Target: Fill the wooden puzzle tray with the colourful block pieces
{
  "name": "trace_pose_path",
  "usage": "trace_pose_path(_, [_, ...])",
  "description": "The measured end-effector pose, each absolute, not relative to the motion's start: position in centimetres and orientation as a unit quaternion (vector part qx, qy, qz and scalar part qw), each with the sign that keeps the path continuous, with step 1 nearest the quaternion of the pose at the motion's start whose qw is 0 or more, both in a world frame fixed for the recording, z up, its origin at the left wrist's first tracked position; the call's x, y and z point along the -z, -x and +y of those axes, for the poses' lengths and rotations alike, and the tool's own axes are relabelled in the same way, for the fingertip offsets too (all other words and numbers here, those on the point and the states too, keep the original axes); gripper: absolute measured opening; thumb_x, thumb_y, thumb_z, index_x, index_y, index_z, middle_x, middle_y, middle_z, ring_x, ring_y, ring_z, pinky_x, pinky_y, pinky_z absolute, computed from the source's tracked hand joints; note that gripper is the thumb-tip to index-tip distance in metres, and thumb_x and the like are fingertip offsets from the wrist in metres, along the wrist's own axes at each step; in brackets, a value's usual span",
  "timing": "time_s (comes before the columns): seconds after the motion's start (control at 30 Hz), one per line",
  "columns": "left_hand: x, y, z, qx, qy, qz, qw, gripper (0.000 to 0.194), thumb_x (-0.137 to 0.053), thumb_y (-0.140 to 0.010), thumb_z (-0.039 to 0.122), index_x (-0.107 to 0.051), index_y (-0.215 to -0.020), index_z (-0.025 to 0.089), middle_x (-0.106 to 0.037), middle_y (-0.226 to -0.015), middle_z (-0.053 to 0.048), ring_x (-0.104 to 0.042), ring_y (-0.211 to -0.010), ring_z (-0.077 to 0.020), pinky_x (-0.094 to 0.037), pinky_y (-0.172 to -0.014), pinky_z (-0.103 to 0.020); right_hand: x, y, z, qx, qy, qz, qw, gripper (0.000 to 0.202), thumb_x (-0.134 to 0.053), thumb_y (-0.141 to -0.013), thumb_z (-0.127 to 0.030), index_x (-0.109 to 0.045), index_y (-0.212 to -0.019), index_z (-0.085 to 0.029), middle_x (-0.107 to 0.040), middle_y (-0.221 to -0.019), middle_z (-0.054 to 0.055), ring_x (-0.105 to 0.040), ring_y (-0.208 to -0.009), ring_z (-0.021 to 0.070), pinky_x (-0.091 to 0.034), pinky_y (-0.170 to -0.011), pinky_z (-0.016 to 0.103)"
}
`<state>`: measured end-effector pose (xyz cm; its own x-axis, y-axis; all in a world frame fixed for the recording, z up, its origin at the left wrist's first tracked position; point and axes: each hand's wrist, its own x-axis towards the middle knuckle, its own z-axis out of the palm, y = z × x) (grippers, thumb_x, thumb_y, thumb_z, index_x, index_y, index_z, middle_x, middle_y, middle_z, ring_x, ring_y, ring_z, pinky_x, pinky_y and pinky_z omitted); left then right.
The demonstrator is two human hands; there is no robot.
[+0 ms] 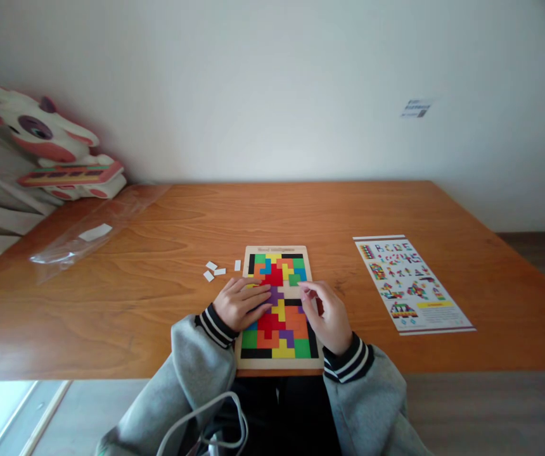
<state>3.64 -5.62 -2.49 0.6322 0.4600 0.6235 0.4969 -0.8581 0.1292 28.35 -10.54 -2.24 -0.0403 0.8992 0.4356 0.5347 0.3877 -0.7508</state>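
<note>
A wooden tetris-style puzzle board (276,364) lies at the table's front edge, covered with coloured block pieces. My left hand (239,303) lies flat on the board's left side, fingers stretched over the red and purple pieces. On the right side, my right hand (328,315) is closed in a pinch, with its fingertips at the edge of a green puzzle piece (294,279). Pale bare board shows just below that piece. Part of the board is hidden under both hands.
Several small white tiles (220,272) lie left of the board. A printed pattern sheet (412,285) lies to the right. A clear plastic bag (70,247) and a cow-shaped toy keyboard (70,171) are at the left. A white cable (206,405) loops over my lap.
</note>
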Motion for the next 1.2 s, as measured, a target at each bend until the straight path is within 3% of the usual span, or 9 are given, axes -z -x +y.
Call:
trace_pose_path(0.17, [3.0, 0.5, -4.8, 0.35, 0.855, -0.377, 0.069, 0.027, -0.062, -0.091, 0.024, -0.069, -0.117, 0.022, -0.072, -0.122, -0.009, -0.067, -0.11, -0.0249, -0.055, -0.095, -0.041, 2.6, -28.4, -10.3, -0.19, 0.528, -0.678, 0.475, 0.02, -0.053, -0.094, -0.021, -0.063, -0.112, -0.023, -0.068, -0.093, 0.005, -0.066, -0.081, 0.0181, -0.056, -0.077, 0.034])
trace_pose_path(0.3, [4.3, 4.5, -4.3, 0.329, 0.801, -0.488, 0.107, 0.036, -0.065, -0.09, 0.034, -0.065, -0.124, 0.021, -0.071, -0.122, -0.011, -0.068, -0.108, -0.0292, -0.055, -0.095, -0.046, 2.8, -28.6, -10.2, -0.186, 0.542, -0.655, 0.493, 0.02, -0.054, -0.094, -0.023, -0.063, -0.112, -0.023, -0.069, -0.094, 0.006, -0.067, -0.081, 0.0185, -0.057, -0.075, 0.034])
trace_pose_path(0.4, [4.7, 5.8, -4.5, 0.329, 0.789, -0.513, 0.081, 0.036, -0.065, -0.091, 0.04, -0.066, -0.123, 0.022, -0.075, -0.113, -0.009, -0.071, -0.1, -0.026, -0.057, -0.091, -0.041, 3.0, -28.7, -10.2, -0.192, 0.547, -0.644, 0.499, 0.02, -0.055, -0.094, -0.026, -0.062, -0.113, -0.023, -0.07, -0.096, 0.006, -0.068, -0.082, 0.0189, -0.057, -0.074, 0.033])
trace_pose_path(0.53, [4.5, 5.4, -4.9, 0.351, 0.792, -0.497, 0.049, 0.023, -0.059, -0.096, 0.036, -0.072, -0.111, 0.025, -0.078, -0.106, -0.004, -0.073, -0.091, -0.0204, -0.059, -0.086, -0.033, 3.1, -28.6, -10.2, -0.202, 0.552, -0.636, 0.501, 0.02, -0.056, -0.094, -0.029, -0.063, -0.112, -0.023, -0.071, -0.096, 0.006, -0.069, -0.082, 0.019, -0.058, -0.074, 0.033])
trace_pose_path(0.67, [4.5, 5.1, -4.9, 0.356, 0.786, -0.504, 0.034, 0.021, -0.059, -0.096, 0.038, -0.073, -0.105, 0.024, -0.078, -0.1, -0.004, -0.074, -0.086, -0.0201, -0.059, -0.084, -0.032, 3.1, -28.6, -10.1, -0.207, 0.559, -0.623, 0.507, 0.019, -0.056, -0.094, -0.032, -0.064, -0.108, -0.023, -0.072, -0.094, 0.006, -0.069, -0.08, 0.019, -0.058, -0.072, 0.033])
trace_pose_path(1.03, [2.6, 2.5, -6.0, 0.446, 0.787, -0.426, -0.011, 0.024, -0.068, -0.09, 0.026, -0.068, -0.114, 0.023, -0.073, -0.112, -0.006, -0.072, -0.098, -0.0198, -0.061, -0.092, -0.035, 3.6, -29.3, -10.3, -0.213, 0.581, -0.585, 0.524, 0.022, -0.056, -0.094, -0.035, -0.064, -0.108, -0.021, -0.07, -0.092, 0.006, -0.067, -0.077, 0.0182, -0.057, -0.069, 0.033])
trace_pose_path(1.2, [1.0, -2.2, -6.2, 0.388, 0.862, -0.314, -0.092, 0.025, -0.064, -0.094, 0.026, -0.065, -0.119, 0.021, -0.072, -0.116, -0.007, -0.071, -0.106, -0.0178, -0.06, -0.095, -0.031, 3.4, -29.2, -10.4, -0.215, 0.581, -0.588, 0.52, 0.024, -0.056, -0.094, -0.037, -0.064, -0.109, -0.021, -0.07, -0.095, 0.007, -0.067, -0.079, 0.0181, -0.057, -0.073, 0.034])
